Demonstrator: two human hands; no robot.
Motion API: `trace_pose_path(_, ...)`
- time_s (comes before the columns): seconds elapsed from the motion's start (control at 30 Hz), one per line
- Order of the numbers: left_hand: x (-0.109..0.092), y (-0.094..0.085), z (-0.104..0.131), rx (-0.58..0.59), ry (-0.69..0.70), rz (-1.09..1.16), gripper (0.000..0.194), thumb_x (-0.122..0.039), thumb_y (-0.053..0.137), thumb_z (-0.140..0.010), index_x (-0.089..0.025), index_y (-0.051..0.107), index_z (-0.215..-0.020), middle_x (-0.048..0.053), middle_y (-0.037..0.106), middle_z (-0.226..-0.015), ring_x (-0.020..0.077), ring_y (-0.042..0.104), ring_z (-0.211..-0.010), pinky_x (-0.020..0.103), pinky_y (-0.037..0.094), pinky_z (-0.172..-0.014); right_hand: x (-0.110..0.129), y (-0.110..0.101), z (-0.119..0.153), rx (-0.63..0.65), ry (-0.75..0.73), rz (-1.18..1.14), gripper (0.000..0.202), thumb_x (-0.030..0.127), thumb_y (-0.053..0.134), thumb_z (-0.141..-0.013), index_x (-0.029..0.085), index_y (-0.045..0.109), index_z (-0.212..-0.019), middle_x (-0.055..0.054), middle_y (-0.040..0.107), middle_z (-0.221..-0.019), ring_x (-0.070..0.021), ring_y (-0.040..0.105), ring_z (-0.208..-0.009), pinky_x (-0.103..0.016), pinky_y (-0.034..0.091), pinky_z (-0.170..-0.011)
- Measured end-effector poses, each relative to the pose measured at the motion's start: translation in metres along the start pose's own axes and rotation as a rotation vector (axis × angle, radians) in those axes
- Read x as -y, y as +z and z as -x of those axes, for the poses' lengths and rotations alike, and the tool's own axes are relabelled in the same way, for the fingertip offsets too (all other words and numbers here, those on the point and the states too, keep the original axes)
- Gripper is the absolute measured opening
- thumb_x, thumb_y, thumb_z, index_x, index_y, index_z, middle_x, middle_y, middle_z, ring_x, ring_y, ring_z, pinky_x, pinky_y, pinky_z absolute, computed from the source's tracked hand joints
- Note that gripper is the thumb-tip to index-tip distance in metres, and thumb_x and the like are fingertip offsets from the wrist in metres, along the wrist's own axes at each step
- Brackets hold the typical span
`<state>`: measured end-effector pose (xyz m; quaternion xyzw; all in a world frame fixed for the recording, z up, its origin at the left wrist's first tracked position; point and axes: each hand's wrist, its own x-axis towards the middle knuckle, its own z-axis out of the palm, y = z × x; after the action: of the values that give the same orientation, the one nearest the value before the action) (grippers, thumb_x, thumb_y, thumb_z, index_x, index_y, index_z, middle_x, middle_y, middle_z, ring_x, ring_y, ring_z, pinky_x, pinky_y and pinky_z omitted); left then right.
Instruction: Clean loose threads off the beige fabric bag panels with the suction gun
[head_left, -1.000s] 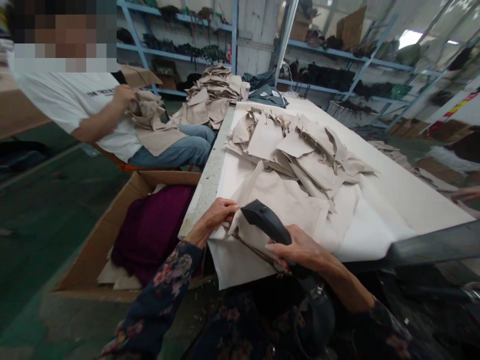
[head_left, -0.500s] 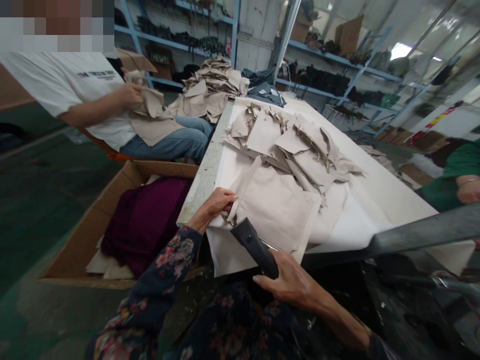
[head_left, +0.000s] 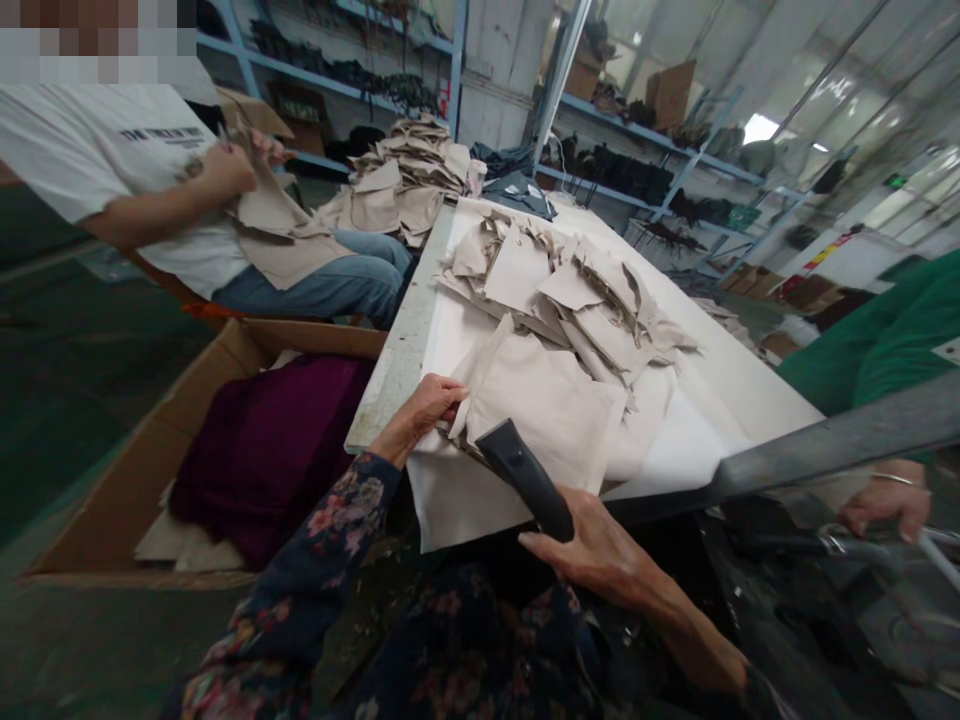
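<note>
Right hand (head_left: pixel 596 540) gripped one black tool (head_left: pixel 521 470); left hand (head_left: pixel 433 402) pinched one beige fabric piece (head_left: pixel 551 400), at the table's (head_left: pixel 396 368) near end. Farther up the table lay a beige heap (head_left: pixel 519 268); beside it stood one carton (head_left: pixel 199 405).

Beige fabric piece (head_left: pixel 551 390) spread on table (head_left: pixel 394 380); black handheld tool (head_left: pixel 529 475) slanting over fabric's near edge

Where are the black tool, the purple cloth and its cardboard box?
Black tool (head_left: pixel 523 472), head view: middle of body.
Purple cloth (head_left: pixel 268 452), head view: middle of its top.
Cardboard box (head_left: pixel 160 442), head view: inner left wall.
</note>
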<state>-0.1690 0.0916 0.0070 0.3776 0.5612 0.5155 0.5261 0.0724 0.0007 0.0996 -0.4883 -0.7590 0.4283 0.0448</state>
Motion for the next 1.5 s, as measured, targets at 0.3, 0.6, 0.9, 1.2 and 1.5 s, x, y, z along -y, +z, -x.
trace_pose_path(0.3,-0.031,-0.005,-0.018,-0.305,0.322,-0.339,0.019,-0.022,0.05,-0.069,-0.018,0.049,-0.051,-0.003,0.045,-0.047,0.0139,0.05,-0.054,0.023,0.036,-0.049,-0.015,-0.012,0.019,-0.136,-0.016,-0.058,0.015,0.028,0.058,-0.08,0.016,0.051,-0.078,0.004,0.051,-0.054,-0.0102,0.048,-0.048,-0.02,0.036,-0.045)
trace_pose_path(0.6,-0.01,0.029,0.014,0.013,0.643,-0.842,0.03,-0.02,0.059,-0.072,-0.018,0.065,-0.101,0.009,0.062,-0.103,0.0219,0.059,-0.089,0.036,0.047,-0.083,-0.051,-0.02,0.036,-0.202,0.032,-0.154,0.02,0.033,0.058,-0.082,0.016,0.049,-0.077,0.005,0.051,-0.049,-0.0096,0.048,-0.043,-0.02,0.035,-0.042)
trace_pose_path(0.9,-0.012,0.002,0.01,0.56,0.802,-1.377,0.029,-0.004,0.044,-0.081,-0.015,0.059,-0.103,0.013,0.058,-0.112,0.0213,0.055,-0.105,0.034,0.045,-0.094,-0.066,-0.011,0.046,-0.156,0.076,-0.243,0.022,0.035,0.059,-0.08,0.017,0.047,-0.075,0.004,0.052,-0.051,-0.0108,0.051,-0.042,-0.02,0.036,-0.04)
trace_pose_path(1.2,-0.031,0.003,-0.009,0.666,0.797,-1.367,0.021,-0.006,0.04,-0.085,-0.017,0.055,-0.076,0.005,0.057,-0.086,0.0135,0.055,-0.069,0.025,0.047,-0.07,-0.063,-0.011,0.059,-0.224,0.051,-0.207,0.018,0.029,0.059,-0.077,0.017,0.046,-0.072,0.003,0.052,-0.056,-0.0114,0.05,-0.049,-0.022,0.037,-0.046)
trace_pose_path(1.5,-0.024,0.0,-0.002,0.585,0.762,-1.387,0.026,0.001,0.038,-0.081,-0.018,0.056,-0.081,0.009,0.059,-0.093,0.0202,0.055,-0.087,0.034,0.046,-0.084,-0.061,-0.005,0.063,-0.229,0.038,-0.178,0.017,0.03,0.06,-0.076,0.016,0.05,-0.074,0.0,0.054,-0.063,-0.0132,0.051,-0.057,-0.022,0.036,-0.049)
